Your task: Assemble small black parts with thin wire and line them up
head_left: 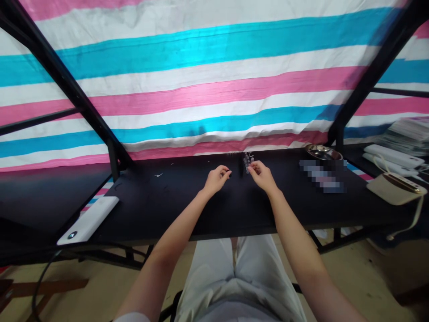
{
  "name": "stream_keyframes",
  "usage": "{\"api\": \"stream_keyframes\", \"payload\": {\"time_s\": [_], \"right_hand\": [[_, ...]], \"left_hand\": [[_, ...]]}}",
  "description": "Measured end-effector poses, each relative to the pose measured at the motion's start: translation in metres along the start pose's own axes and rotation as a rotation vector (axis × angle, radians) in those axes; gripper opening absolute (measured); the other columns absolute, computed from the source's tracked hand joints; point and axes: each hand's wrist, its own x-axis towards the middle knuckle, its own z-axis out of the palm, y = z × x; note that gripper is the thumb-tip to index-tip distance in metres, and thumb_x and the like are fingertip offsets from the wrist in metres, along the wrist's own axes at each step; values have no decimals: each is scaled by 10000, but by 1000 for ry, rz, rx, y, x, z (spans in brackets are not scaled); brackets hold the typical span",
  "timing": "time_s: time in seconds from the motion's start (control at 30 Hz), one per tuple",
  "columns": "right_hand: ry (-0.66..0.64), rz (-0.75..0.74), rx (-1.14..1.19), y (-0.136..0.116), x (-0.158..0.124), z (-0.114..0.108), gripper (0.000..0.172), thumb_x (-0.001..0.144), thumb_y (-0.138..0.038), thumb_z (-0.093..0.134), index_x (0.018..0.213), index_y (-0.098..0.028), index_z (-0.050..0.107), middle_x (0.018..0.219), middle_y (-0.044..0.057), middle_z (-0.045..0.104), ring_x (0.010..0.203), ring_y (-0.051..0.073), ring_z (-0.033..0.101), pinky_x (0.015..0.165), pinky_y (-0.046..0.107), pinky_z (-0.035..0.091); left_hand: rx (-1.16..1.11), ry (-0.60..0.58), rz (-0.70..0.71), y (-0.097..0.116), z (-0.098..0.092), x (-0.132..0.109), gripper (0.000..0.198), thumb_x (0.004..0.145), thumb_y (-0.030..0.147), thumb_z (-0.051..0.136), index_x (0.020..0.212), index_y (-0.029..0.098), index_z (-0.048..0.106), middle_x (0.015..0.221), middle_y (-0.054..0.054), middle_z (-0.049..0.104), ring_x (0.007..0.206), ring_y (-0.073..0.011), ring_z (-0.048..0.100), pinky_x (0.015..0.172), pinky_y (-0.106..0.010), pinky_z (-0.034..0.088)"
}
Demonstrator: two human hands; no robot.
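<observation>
We take the cluster of small greyish pieces point(248, 162) as the centre of the clock face, with 12 o'clock toward the far edge of the black table point(150, 210). The cluster stands near that far edge, in front of the striped sheet point(214, 85), which spans 12 o'clock. At 4 o'clock, touching the cluster, we locate the right hand point(263, 175); its thumb and finger form a narrow pinch on the cluster's near side, and we cannot tell how many pieces sit in it. At 8 o'clock, just beside the cluster but apart from it, we locate the left hand point(216, 180); its fingertips are pinched narrow on a small dark piece point(230, 174), too small for us to identify. At 9 o'clock we note white threads point(158, 175) lying loose on the tabletop. At 3 o'clock we find a shiny metal bowl point(322, 154) and, well beyond it, a beige pouch point(389, 190). At 8 o'clock, well past the left hand, a white box point(90, 220) lies at the table's left end.
</observation>
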Motion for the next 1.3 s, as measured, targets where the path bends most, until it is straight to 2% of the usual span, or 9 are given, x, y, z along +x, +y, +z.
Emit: {"api": "stream_keyframes", "payload": {"time_s": [0.07, 0.2, 0.4, 0.6, 0.73, 0.87, 1.07, 1.17, 1.3], "right_hand": [[-32, 32, -45, 4, 0, -4, 182, 807, -359, 504, 836, -184, 543, 690, -1, 572, 604, 117, 525, 619, 234, 423], [-134, 78, -166, 9, -1, -5, 157, 785, -325, 515, 807, -179, 570, 656, -6, 581, 567, 111, 508, 593, 228, 412], [-236, 217, -319, 17, 1, -4, 137, 776, -257, 534, 846, -169, 614, 785, 43, 664, 694, 135, 596, 670, 231, 433], [-277, 330, -453, 16, 1, 4, 152, 793, -283, 549, 868, -186, 640, 844, 53, 682, 775, 155, 619, 688, 234, 428], [-266, 414, -538, 13, 1, 11, 197, 812, -356, 530, 873, -207, 644, 838, 57, 682, 795, 182, 625, 647, 245, 416], [-257, 437, -580, 11, 0, 13, 198, 813, -363, 533, 890, -216, 641, 855, 55, 682, 826, 190, 626, 652, 247, 413], [-295, 462, -607, 8, 0, 12, 232, 806, -369, 543, 945, -204, 628, 885, 72, 675, 867, 208, 621, 681, 262, 420], [-306, 463, -577, 9, -1, 9, 325, 779, -389, 578, 1020, -171, 599, 886, 87, 667, 868, 212, 619, 688, 263, 422], [-321, 433, -475, 10, -2, 4, 433, 747, -423, 613, 1059, -124, 579, 837, 87, 657, 798, 186, 619, 686, 249, 425]], "left_hand": [[47, -53, 15, 5, 10, 7, 240, 796, 385, 532, 891, 168, 572, 686, 7, 643, 442, -58, 494, 484, -181, 393], [102, -65, 42, 6, 32, 20, 224, 806, 361, 525, 871, 160, 599, 690, -7, 648, 500, -75, 530, 546, -193, 408], [231, -84, 83, -5, 51, 28, 237, 804, 376, 535, 843, 161, 626, 622, 4, 619, 574, -106, 550, 616, -216, 408], [471, -168, 17, -4, 55, 25, 245, 790, 380, 561, 928, 189, 630, 663, -7, 634, 635, -143, 575, 606, -230, 398], [610, -175, -31, 0, 59, 24, 280, 807, 426, 533, 952, 207, 633, 776, -45, 657, 756, -186, 608, 658, -257, 417], [702, -177, -78, 2, 62, 24, 329, 822, 476, 490, 957, 215, 638, 862, -72, 661, 823, -212, 613, 703, -289, 430], [722, -154, -129, 7, 63, 21, 456, 785, 579, 477, 1023, 221, 630, 930, -86, 666, 864, -234, 617, 728, -307, 443], [697, -132, -157, 8, 59, 18, 524, 745, 630, 490, 1036, 218, 630, 931, -90, 668, 873, -241, 616, 739, -309, 444], [643, -130, -157, 4, 49, 12, 514, 712, 615, 544, 1025, 217, 630, 868, -86, 667, 832, -241, 618, 712, -304, 442]]}}
